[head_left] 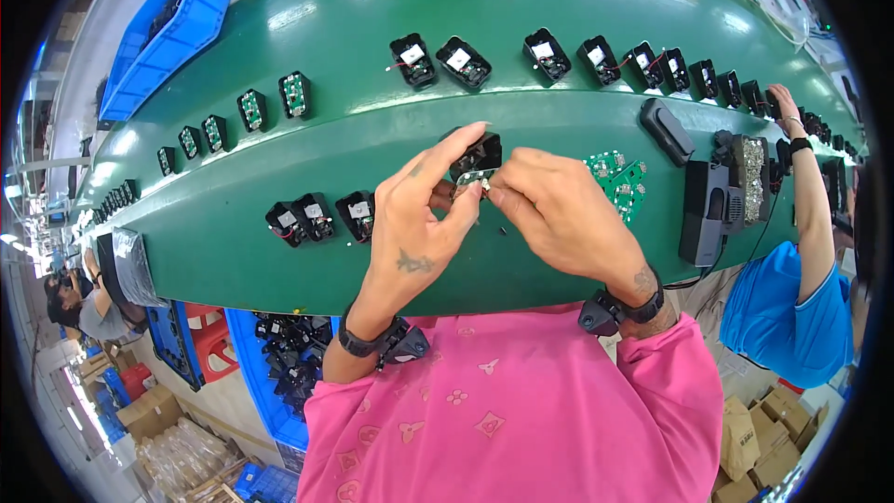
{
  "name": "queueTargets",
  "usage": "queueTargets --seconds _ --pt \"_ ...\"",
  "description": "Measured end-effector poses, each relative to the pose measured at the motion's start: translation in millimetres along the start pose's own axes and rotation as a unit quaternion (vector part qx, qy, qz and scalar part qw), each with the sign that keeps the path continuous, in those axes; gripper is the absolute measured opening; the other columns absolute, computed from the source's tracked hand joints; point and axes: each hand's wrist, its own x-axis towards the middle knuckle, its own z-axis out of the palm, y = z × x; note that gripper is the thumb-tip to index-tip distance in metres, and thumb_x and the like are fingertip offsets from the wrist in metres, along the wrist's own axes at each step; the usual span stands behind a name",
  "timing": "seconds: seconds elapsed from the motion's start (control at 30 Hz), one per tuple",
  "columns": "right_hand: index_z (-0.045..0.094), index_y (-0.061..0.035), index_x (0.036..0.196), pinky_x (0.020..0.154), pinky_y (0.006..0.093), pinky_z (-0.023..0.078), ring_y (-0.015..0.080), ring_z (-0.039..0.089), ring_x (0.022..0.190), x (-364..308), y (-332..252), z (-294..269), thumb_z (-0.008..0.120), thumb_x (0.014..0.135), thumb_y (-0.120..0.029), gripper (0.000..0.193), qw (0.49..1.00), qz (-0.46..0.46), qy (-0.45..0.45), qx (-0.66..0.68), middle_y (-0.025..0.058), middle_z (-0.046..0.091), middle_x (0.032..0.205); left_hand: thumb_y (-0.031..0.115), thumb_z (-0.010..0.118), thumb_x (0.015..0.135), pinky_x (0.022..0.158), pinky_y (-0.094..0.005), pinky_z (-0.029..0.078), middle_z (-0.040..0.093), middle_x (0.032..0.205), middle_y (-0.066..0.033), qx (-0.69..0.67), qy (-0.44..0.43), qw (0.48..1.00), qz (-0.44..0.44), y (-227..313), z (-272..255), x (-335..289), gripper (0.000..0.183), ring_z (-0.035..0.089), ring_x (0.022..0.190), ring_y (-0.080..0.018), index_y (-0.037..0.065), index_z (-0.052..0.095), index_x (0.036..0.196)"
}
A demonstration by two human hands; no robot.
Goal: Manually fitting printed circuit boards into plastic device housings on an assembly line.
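My left hand [417,200] is closed round a small black plastic housing [481,153], its open side facing up. A green circuit board [473,179] shows at the housing's near edge, beside the left thumb. The fingers of my right hand [559,210] are pinched together at that board, next to a small white part. Whatever lies between those fingertips is too small and covered to name. To the left of my hands, three black housings [314,215] with white parts inside lie on the green bench [214,251]. Loose green circuit boards [626,188] are piled just right of my right hand.
Rows of black housings [545,53] line the far strip; those at left hold green boards [295,95]. At right are a black case [667,130], a dark device [705,210] and a box of small metal parts [751,177]. A co-worker's arm [812,191] reaches in. Blue crates [177,28] stand at left.
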Motion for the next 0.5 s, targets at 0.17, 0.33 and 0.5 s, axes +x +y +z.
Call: queueTargets --seconds 0.17,0.33,0.5 --pt "0.061 0.0026 0.086 0.064 0.0424 0.045 0.0354 0.059 0.073 -0.3 2.8 -0.2 0.062 0.087 -0.005 0.008 0.999 -0.022 -0.036 0.021 0.0148 0.057 0.078 -0.007 0.066 0.080 0.062 -0.0210 0.051 0.068 0.097 -0.0055 0.036 0.018 0.998 0.046 0.5 0.3 -8.1 0.054 0.058 0.068 -0.0046 0.006 0.062 0.132" --pt "0.061 0.0028 0.087 0.065 0.0436 0.046 0.0355 0.058 0.074 -3.5 0.8 6.4 0.063 0.087 -0.005 0.008 0.998 -0.048 -0.026 0.028 0.0148 0.057 0.080 -0.008 0.067 0.076 0.063 -0.0230 0.054 0.068 0.096 -0.0084 0.107 0.030 0.991 0.077 -0.4 -2.1 -19.4 0.054 0.063 0.071 -0.0107 0.006 0.064 0.128" --pt "0.060 0.0019 0.087 0.065 0.0442 0.046 0.0356 0.058 0.073 -1.6 -1.8 17.5 0.065 0.085 -0.004 0.007 0.998 -0.056 -0.017 0.003 0.0145 0.056 0.080 -0.005 0.067 0.075 0.056 -0.0312 0.053 0.064 0.089 -0.0102 0.164 0.094 0.970 0.150 -12.6 2.5 -24.6 0.057 0.064 0.063 -0.0196 0.010 0.063 0.130"
